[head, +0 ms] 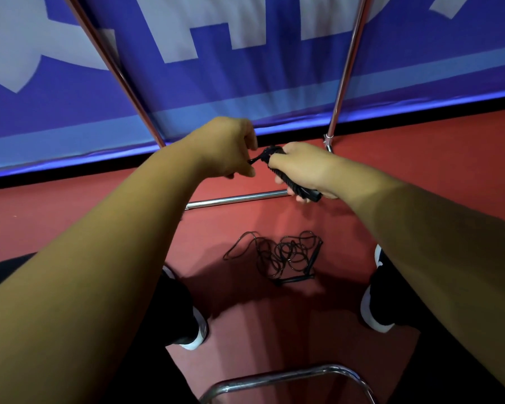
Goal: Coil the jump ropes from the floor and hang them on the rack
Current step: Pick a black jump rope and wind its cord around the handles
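Head view: two black jump ropes counted. The wound black rope bundle (pixel 270 155) is clasped in the curled fingers of the right hand (pixel 303 167). The left hand (pixel 231 147) pinches its loose end. The tangled black rope (pixel 286 255) lies on the red floor (pixel 245 301), near the chrome tube rack (pixel 231 200).

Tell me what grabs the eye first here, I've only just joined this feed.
Both hands meet at centre frame: the right hand grips a wound jump rope while the left hand pinches its loose end. Below them, between the person's shoes, a second jump rope lies tangled on the red floor. The rack raises its chrome poles behind, against a blue banner.
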Available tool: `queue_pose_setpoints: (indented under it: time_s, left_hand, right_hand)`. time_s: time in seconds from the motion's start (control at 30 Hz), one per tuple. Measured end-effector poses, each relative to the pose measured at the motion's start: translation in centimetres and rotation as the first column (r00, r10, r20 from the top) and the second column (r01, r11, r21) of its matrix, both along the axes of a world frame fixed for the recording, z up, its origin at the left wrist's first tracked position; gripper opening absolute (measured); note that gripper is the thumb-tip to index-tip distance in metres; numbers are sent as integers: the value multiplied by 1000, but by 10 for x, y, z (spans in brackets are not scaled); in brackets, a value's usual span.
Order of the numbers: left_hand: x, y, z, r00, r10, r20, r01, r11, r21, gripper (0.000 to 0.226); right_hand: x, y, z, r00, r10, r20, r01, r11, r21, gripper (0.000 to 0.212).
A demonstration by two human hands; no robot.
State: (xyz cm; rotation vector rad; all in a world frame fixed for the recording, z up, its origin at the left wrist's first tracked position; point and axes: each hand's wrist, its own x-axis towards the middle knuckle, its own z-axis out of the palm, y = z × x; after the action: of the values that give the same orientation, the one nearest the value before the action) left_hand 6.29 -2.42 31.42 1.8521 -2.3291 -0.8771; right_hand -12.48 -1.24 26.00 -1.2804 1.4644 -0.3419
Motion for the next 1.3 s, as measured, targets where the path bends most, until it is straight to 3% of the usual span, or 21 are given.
queue_pose_setpoints:
  time_s: [0.1,0.17,0.23,0.3,0.37,0.47,0.6,0.63,0.7,0.8,0.87,1.03,1.2,1.3]
  left_hand:
    - [2,2,-7,990,47,133,-62,992,112,15]
    - [3,0,-12,985,69,160,-82,994,77,18]
    - [7,-3,-17,974,207,-92,-195,973,121,26]
    - [9,-3,-13,824,349,-446,-243,929,279,28]
    - [9,-3,-6,672,412,-616,-182,898,402,35]
    - [4,-5,0,586,466,-663,-167,870,464,42]
    - [0,-1,6,537,593,-600,-209,782,587,26]
    - [1,0,6,552,589,-591,-218,786,579,21]
    - [7,0,0,683,501,-532,-270,850,453,13]
    - [13,-4,-7,923,310,-229,-309,950,40,11]
    - [11,-4,-8,961,253,-117,-269,951,-154,14]
    - [1,-1,-6,976,116,-187,-177,919,-353,14]
    - [-8,3,1,964,31,-265,-120,937,-329,18]
    - [-9,1,6,880,178,-440,-221,974,-46,29]
  right_hand:
    - [5,2,3,1000,12,24,-12,1000,-19,22]
    - [6,1,3,998,-37,52,37,999,4,25]
    - [5,0,4,991,-94,92,89,994,56,26]
    - [5,0,5,994,-75,81,70,996,57,24]
    - [5,0,5,998,-16,53,15,1000,23,21]
    - [6,-2,6,999,23,42,-23,1000,-15,16]
    - [1,-5,5,999,-14,46,15,1000,-13,16]
    - [-1,-5,4,997,-30,68,30,1000,-6,18]
    - [-4,-5,3,978,-98,183,90,994,55,22]
    - [-6,-2,8,932,-180,315,125,975,186,26]
    - [-4,0,10,905,-218,365,135,961,240,31]
    - [2,-5,12,830,-393,395,285,909,305,64]
    - [-3,-10,11,762,-460,455,340,883,323,52]
    - [-3,-13,13,757,-465,460,405,885,227,48]
